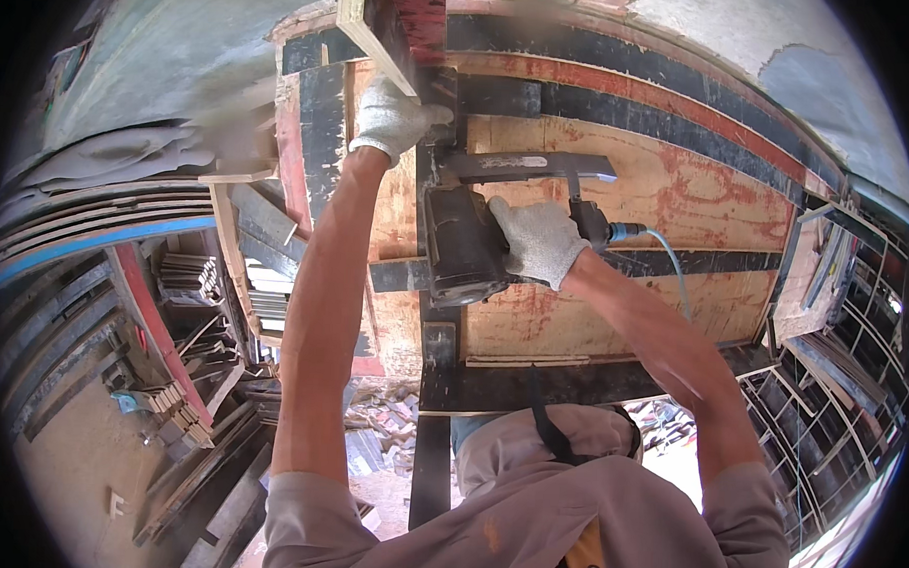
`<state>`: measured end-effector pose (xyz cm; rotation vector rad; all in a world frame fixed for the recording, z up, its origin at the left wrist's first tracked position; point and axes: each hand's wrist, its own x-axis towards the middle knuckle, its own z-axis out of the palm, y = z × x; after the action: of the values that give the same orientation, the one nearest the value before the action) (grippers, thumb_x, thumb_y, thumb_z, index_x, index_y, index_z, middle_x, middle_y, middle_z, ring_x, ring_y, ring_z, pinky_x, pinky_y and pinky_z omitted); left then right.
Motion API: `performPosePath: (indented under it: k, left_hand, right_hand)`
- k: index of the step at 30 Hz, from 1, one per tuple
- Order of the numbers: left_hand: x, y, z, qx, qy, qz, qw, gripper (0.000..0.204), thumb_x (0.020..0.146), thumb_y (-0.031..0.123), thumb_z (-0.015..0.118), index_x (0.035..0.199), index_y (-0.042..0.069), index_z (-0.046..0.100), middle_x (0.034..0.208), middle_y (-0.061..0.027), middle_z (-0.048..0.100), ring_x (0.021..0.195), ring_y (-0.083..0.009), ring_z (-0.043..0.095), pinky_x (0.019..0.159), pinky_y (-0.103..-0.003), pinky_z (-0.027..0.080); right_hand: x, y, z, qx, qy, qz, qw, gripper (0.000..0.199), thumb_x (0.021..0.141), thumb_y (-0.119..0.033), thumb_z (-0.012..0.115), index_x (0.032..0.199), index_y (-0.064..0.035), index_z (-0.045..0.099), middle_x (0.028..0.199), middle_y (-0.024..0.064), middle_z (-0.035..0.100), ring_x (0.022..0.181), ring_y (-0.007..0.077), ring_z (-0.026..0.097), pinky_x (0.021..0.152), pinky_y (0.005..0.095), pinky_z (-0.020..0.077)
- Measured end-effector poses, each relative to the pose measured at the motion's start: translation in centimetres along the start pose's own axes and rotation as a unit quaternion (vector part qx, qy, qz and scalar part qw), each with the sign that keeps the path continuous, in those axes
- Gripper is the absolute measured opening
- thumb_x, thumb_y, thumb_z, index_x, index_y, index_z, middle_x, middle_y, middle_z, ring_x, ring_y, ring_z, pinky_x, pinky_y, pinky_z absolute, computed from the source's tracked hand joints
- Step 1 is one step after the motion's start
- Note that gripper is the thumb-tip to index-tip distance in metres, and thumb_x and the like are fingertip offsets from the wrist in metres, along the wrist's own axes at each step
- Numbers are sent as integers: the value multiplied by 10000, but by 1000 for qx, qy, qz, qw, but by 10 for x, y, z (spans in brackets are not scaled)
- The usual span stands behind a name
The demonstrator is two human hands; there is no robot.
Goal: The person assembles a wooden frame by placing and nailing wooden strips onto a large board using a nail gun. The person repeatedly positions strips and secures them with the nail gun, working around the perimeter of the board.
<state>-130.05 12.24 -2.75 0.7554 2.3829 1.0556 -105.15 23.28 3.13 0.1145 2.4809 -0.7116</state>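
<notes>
My left hand, in a pale work glove, reaches far forward and grips the near end of a plywood board. The board stands on edge, and its far part runs out of the top of the picture. Its fingers are partly hidden by the board, with the thumb pointing right. My right hand, gloved too, is closed around the handle of a black nail gun. The gun's head rests at a dark strip on a wooden panel. A light-blue air hose runs from the gun's right-hand fitting.
Black and red strips cross the panel. Stacked boards and timber offcuts lie on the left. Metal grid racks stand on the right. Wood scraps litter the ground beneath the panel's near edge.
</notes>
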Motion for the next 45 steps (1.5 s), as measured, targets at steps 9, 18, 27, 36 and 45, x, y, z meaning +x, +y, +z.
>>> performPosePath:
  k: [9, 18, 27, 36, 45]
  left_hand:
    - [-3, 14, -8, 4, -26, -31, 999, 379, 624, 228, 928, 843, 21, 697, 760, -101, 694, 673, -242, 667, 660, -396, 561]
    - [-6, 23, -12, -7, -37, -59, 998, 381, 648, 170, 919, 897, 3, 683, 767, -97, 688, 669, -235, 671, 642, -395, 564]
    - [-16, 65, -46, -254, 42, 85, 963, 771, 681, 223, 988, 1287, -6, 570, 1110, -83, 695, 982, -191, 677, 883, -353, 572]
    - [-14, 131, -68, -512, 148, 224, 816, 619, 895, 257, 838, 1379, 14, 537, 1196, -47, 656, 1102, -116, 609, 973, -293, 496]
    - [-17, 147, -66, -515, 156, 219, 814, 396, 889, 267, 826, 1176, 58, 651, 1122, -37, 691, 1026, -134, 641, 941, -305, 494]
  right_hand:
    - [0, 5, 1, -13, 11, -2, 1000, 676, 709, -208, 784, 1287, -9, 496, 817, 218, 712, 751, 426, 713, 637, 528, 550]
    - [-7, 14, 3, -11, 11, 10, 1000, 682, 730, -230, 785, 1301, -8, 486, 820, 217, 712, 755, 425, 714, 646, 519, 555]
    - [-32, 2, -40, -58, 15, -2, 998, 791, 746, -274, 811, 1374, 6, 420, 772, 200, 697, 681, 397, 708, 593, 502, 557]
    - [-3, 2, -70, -101, 153, -53, 982, 846, 723, -282, 817, 1426, -4, 437, 743, 184, 689, 644, 381, 702, 573, 473, 559]
    - [4, 12, -59, -72, 117, -24, 990, 818, 729, -343, 831, 1384, -23, 458, 724, 190, 685, 644, 377, 709, 570, 471, 559]
